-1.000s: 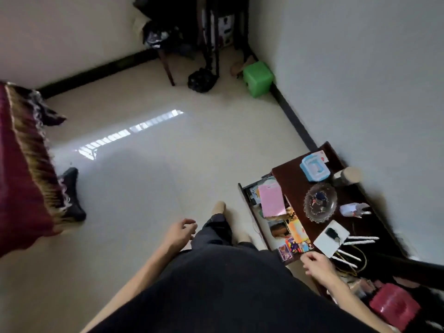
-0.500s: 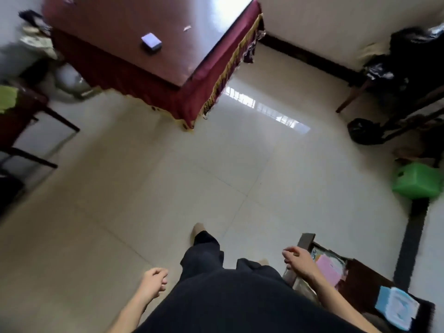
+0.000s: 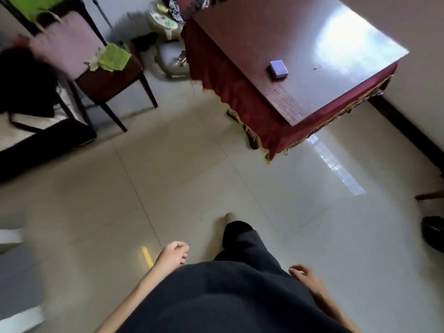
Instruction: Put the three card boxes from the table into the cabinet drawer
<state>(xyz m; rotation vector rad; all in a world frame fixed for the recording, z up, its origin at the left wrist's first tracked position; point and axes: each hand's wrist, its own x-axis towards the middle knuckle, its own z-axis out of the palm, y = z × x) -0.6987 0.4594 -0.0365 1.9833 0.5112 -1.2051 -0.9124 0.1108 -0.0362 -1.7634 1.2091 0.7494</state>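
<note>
A single head-worn wide-angle camera is looking steeply down and forward from standing height, taking in the person's dark-clothed torso at the bottom edge and the pale tiled floor (image 3: pixel 192 169) beyond. The dark red wooden table with the fringed cloth (image 3: pixel 300 75) is lying well ahead, upper right.

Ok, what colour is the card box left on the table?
Pale purple-blue, slightly glossy, on the card box lying flat on the dark red-brown table; the head view shows it.

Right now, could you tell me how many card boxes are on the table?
1: a purple card box lies on the table, toward its right side. The table's far end is out of frame.
</note>
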